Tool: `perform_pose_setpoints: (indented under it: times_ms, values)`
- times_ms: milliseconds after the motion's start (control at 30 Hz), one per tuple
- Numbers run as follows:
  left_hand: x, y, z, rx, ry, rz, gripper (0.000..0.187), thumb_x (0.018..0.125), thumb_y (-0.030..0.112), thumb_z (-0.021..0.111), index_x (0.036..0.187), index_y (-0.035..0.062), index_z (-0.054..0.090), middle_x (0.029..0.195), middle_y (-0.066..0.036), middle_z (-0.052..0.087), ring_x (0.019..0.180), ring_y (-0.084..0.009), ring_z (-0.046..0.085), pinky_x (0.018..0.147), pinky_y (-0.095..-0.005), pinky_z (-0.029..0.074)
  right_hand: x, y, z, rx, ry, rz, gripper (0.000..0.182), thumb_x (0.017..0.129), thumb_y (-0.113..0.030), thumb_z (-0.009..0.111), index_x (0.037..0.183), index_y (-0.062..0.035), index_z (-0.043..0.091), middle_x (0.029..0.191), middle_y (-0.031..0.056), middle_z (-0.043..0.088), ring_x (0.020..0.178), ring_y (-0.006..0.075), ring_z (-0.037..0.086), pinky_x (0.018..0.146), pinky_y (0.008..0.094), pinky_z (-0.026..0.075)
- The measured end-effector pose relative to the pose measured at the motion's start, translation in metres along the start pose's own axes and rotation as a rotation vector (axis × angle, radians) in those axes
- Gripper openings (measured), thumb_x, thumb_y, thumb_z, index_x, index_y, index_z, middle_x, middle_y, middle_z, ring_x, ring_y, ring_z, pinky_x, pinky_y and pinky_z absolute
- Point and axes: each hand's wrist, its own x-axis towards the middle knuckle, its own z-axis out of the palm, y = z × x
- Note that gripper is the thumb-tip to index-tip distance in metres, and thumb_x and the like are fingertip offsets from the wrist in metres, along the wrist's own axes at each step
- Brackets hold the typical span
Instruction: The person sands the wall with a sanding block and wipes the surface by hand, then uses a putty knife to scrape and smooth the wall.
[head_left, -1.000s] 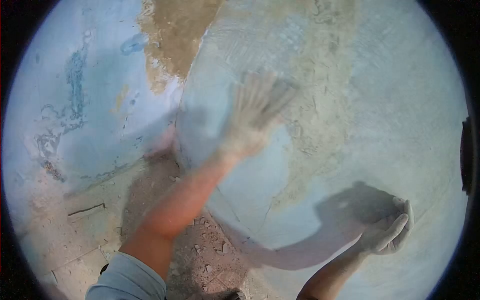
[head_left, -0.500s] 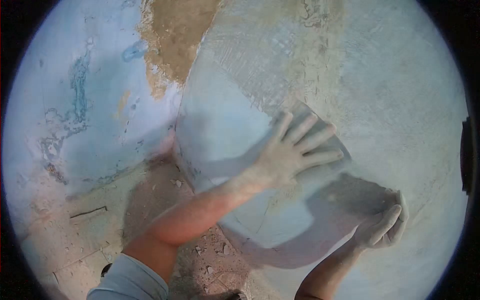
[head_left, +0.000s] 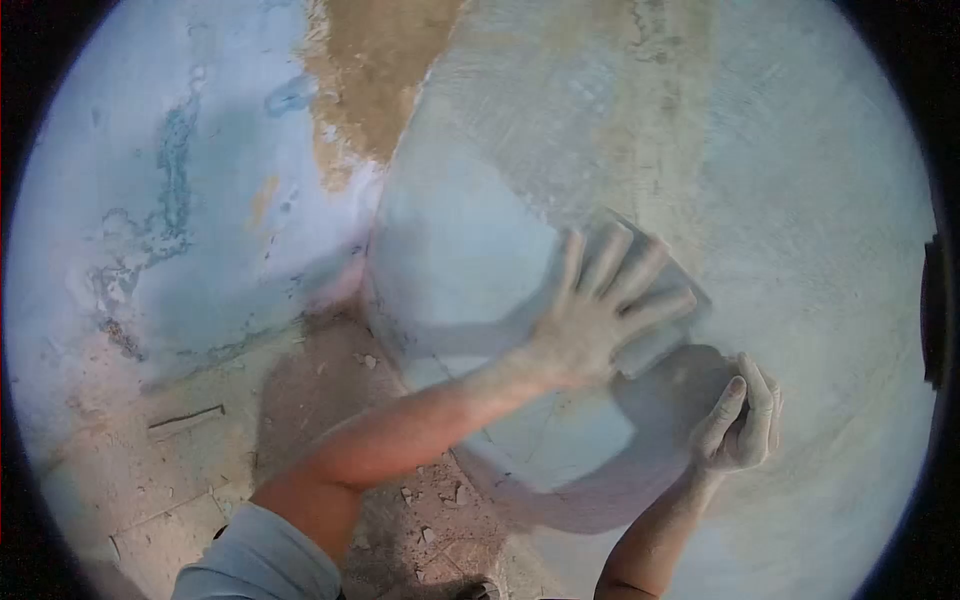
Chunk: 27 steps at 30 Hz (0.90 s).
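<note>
Splayed flat, left hand [head_left: 600,315] presses a gray sanding sheet [head_left: 655,300] onto the plastered wall [head_left: 800,200], just right of frame centre; right hand [head_left: 738,425], at 4 o'clock from it, is loosely curled w/ fingertips on the wall, holding nothing I can see. Risk, imo: sheet could slip out from under the fingers since only palm pressure pins it, and a push toward the corner at 9 o'clock may chip the edge. Count: 1 sheet, 2 hands.

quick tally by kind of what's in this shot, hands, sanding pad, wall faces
hands: 2, left hand spread flat on the pad, right hand curled against the wall
sanding pad: 1, grey, under the left hand
wall faces: 2, left wall face and right wall face, meeting at a corner
total: 5
</note>
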Motion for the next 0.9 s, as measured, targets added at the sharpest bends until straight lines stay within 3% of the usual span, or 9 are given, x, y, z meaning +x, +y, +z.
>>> perform_pose_setpoints:
  times_ms: [167,233,300,400,467,600,700,800,900]
  values:
    - [-0.005,-0.04,-0.004,0.087,-0.039,0.01,0.08,0.1,0.029,0.064,0.171,0.033,0.028,0.18,-0.018,0.005,0.162,-0.0524,0.002,0.123,-0.0795,0.0,-0.001,0.009,-0.001,0.109,-0.016,-0.05,0.017,0.102,-0.004,0.063,0.105,0.0052,0.076,0.084,0.0125,0.076,0.075,0.0204,0.07,0.064,0.0322,0.051]
    - [-0.008,-0.092,-0.022,0.112,0.082,-0.189,0.07,0.109,0.047,0.051,0.171,0.033,0.024,0.18,-0.019,-0.001,0.161,-0.0533,0.004,0.124,-0.0771,-0.001,0.0,0.008,-0.005,0.178,-0.006,-0.037,0.017,0.102,-0.005,0.063,0.105,0.0066,0.076,0.084,0.0135,0.076,0.075,0.0212,0.07,0.063,0.0325,0.052]
    - [-0.022,-0.14,-0.024,-0.061,0.336,-0.496,0.065,0.113,0.04,0.04,0.173,0.0246,0.019,0.179,-0.022,-0.003,0.162,-0.0523,-0.001,0.124,-0.0758,-0.003,0.0,0.01,-0.011,0.195,-0.009,-0.017,0.018,0.103,-0.005,0.063,0.106,0.0067,0.076,0.084,0.0146,0.076,0.075,0.0214,0.07,0.061,0.032,0.052]
    - [-0.036,-0.125,-0.012,-0.02,0.246,-0.685,0.067,0.114,0.041,0.034,0.174,0.0175,0.015,0.178,-0.026,-0.006,0.162,-0.0524,-0.007,0.123,-0.0762,-0.003,0.003,0.013,-0.02,0.199,-0.029,-0.013,0.018,0.104,-0.004,0.062,0.107,0.0062,0.076,0.085,0.0154,0.076,0.074,0.0207,0.07,0.059,0.0304,0.051]
    - [-0.023,-0.079,-0.004,0.106,0.152,-0.489,0.068,0.114,0.047,0.033,0.174,0.0225,0.013,0.179,-0.022,-0.006,0.163,-0.0506,-0.007,0.123,-0.0759,-0.006,0.005,0.012,-0.025,0.184,-0.024,0.007,0.018,0.104,-0.004,0.061,0.108,0.0058,0.076,0.085,0.0155,0.076,0.073,0.02,0.07,0.058,0.0296,0.051]
    - [-0.021,0.025,0.017,0.012,-0.048,-0.06,0.083,0.099,0.051,0.064,0.171,0.04,0.023,0.18,-0.018,-0.002,0.163,-0.0499,-0.005,0.121,-0.0836,0.006,0.007,0.002,-0.017,0.168,-0.029,0.022,0.018,0.105,-0.004,0.06,0.108,0.0054,0.075,0.085,0.0152,0.076,0.072,0.019,0.069,0.057,0.0292,0.05]
    - [-0.034,0.026,0.03,0.092,0.057,0.124,0.085,0.095,0.054,0.067,0.169,0.0394,0.029,0.181,-0.012,0.004,0.164,-0.0477,0.001,0.122,-0.0821,0.009,0.01,0.004,-0.015,0.174,-0.047,0.012,0.021,0.107,-0.005,0.058,0.109,0.007,0.075,0.088,0.0159,0.077,0.077,0.0202,0.071,0.06,0.0294,0.052]
    - [-0.037,-0.021,0.022,0.1,0.124,-0.078,0.069,0.106,0.044,0.055,0.17,0.0343,0.03,0.179,-0.014,0.015,0.163,-0.0489,0.01,0.123,-0.079,0.009,0.006,0.016,-0.026,0.162,-0.039,0.002,0.023,0.108,-0.004,0.056,0.114,0.0101,0.074,0.092,0.018,0.076,0.081,0.022,0.072,0.064,0.0301,0.054]
    - [-0.055,-0.112,-0.003,0.011,0.272,-0.408,0.064,0.114,0.039,0.041,0.172,0.023,0.023,0.18,-0.019,0.006,0.163,-0.0494,0.003,0.125,-0.0743,0.003,-0.002,0.025,-0.033,0.185,0.02,0.022,0.023,0.108,-0.004,0.056,0.112,0.01,0.074,0.089,0.0171,0.076,0.08,0.0212,0.071,0.063,0.0309,0.053]
